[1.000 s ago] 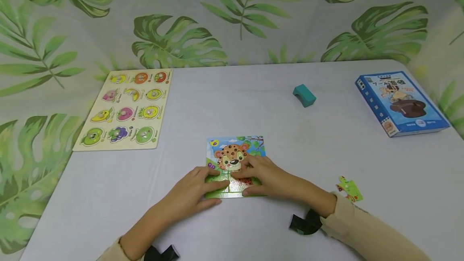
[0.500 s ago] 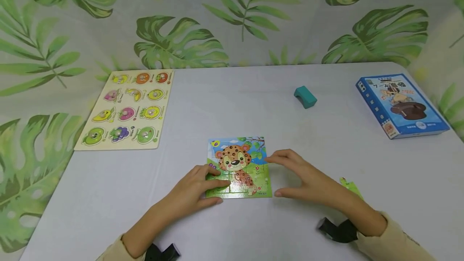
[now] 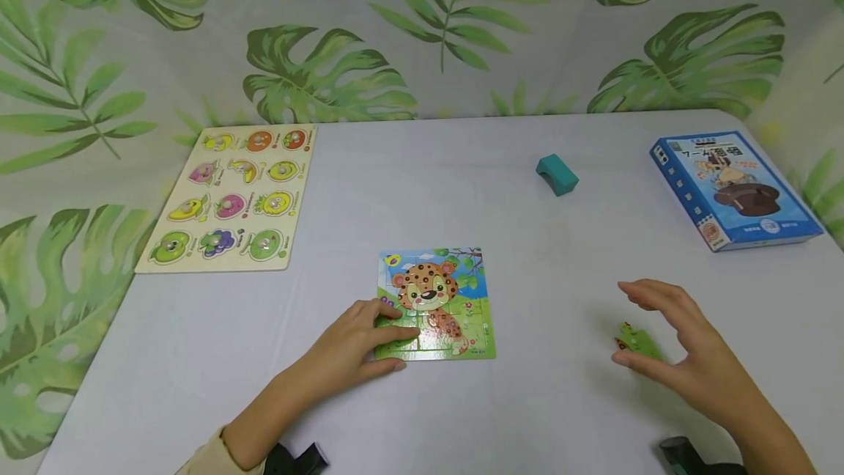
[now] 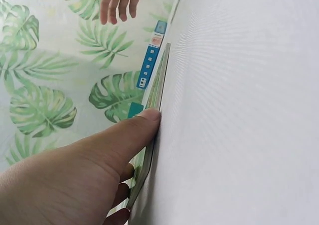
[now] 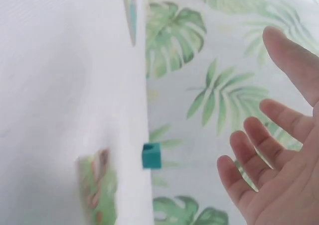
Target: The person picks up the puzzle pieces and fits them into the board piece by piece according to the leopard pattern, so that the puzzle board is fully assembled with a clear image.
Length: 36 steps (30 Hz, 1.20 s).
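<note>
A leopard jigsaw puzzle lies flat on the white table in the head view. My left hand rests on its near left corner, fingers on the picture and thumb at the near edge. In the left wrist view that thumb touches the puzzle's edge. To the right, a loose green jigsaw piece lies on the table. Around and above it spreads my right hand, fingers and thumb apart, holding nothing. The right wrist view shows the piece blurred, apart from the fingers.
A fruit peg board lies at the back left. A teal arch block stands toward the back right, with a blue box at the far right. Leaf-patterned cloth hangs behind the table.
My right hand has left the leopard puzzle and moved right, to above the loose green piece. The left hand has stayed on the puzzle.
</note>
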Motion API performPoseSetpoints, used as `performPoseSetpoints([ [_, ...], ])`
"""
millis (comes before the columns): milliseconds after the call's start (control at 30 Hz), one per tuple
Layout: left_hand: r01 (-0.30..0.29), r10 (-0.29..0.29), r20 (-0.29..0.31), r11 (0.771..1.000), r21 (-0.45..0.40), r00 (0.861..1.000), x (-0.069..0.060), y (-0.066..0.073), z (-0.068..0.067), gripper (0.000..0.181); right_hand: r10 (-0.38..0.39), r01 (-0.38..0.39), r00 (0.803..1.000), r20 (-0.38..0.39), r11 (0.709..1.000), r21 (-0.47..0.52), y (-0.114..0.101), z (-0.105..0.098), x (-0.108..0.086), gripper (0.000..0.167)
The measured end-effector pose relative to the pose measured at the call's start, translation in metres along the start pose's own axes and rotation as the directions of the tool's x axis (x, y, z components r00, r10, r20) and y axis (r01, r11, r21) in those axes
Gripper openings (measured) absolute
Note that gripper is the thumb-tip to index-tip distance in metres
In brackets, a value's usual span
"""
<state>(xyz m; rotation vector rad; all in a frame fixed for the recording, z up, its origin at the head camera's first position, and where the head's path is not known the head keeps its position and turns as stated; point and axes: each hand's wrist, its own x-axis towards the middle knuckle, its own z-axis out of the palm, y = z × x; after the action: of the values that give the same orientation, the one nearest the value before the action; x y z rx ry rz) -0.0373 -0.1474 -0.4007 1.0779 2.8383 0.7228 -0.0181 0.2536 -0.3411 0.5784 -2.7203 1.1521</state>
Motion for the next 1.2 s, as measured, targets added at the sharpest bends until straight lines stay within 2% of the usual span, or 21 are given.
performPoseSetpoints([
  [167, 0.004, -0.004, 0.001, 1.0, -0.001, 1.0, 0.0, 0.001, 0.0, 0.04, 0.033, -0.034, 0.999, -0.026, 0.999, -0.011, 0.017, -0.002, -0.014, 0.083],
  [367, 0.007, -0.007, 0.0, 1.0, -0.001, 1.0, 0.0, 0.001, -0.001, 0.039, 0.11, -0.11, 0.994, 0.022, 0.993, -0.036, 0.036, 0.0, -0.025, 0.077],
  [433, 0.008, -0.008, -0.001, 1.0, -0.001, 1.0, 0.001, 0.001, -0.001, 0.039, 0.106, -0.104, 0.993, 0.046, 0.994, -0.041, 0.042, 0.0, -0.027, 0.076],
  [600, 0.004, -0.004, -0.001, 1.0, 0.002, 1.0, 0.001, 0.002, -0.001, 0.04, 0.034, -0.029, 0.995, 0.097, 0.998, -0.052, 0.059, 0.0, -0.031, 0.077],
  [733, 0.001, -0.001, -0.001, 1.0, 0.004, 1.0, 0.001, 0.002, -0.001, 0.04, 0.05, -0.034, 0.987, 0.15, 0.994, -0.106, 0.07, -0.003, -0.034, 0.074],
  [867, 0.001, -0.001, -0.001, 1.0, 0.002, 1.0, 0.001, 0.002, -0.001, 0.04, 0.088, -0.055, 0.98, 0.18, 0.982, -0.179, 0.075, -0.006, -0.035, 0.07],
  [1033, 0.0, 0.0, -0.001, 1.0, 0.009, 1.0, 0.0, 0.002, -0.001, 0.04, 0.083, -0.049, 0.985, 0.154, 0.977, -0.21, 0.078, -0.004, -0.035, 0.065],
  [1200, -0.002, 0.002, -0.005, 1.0, 0.013, 1.0, -0.001, 0.002, -0.001, 0.04, 0.128, -0.085, 0.982, 0.139, 0.955, -0.285, 0.072, 0.0, -0.031, 0.061],
])
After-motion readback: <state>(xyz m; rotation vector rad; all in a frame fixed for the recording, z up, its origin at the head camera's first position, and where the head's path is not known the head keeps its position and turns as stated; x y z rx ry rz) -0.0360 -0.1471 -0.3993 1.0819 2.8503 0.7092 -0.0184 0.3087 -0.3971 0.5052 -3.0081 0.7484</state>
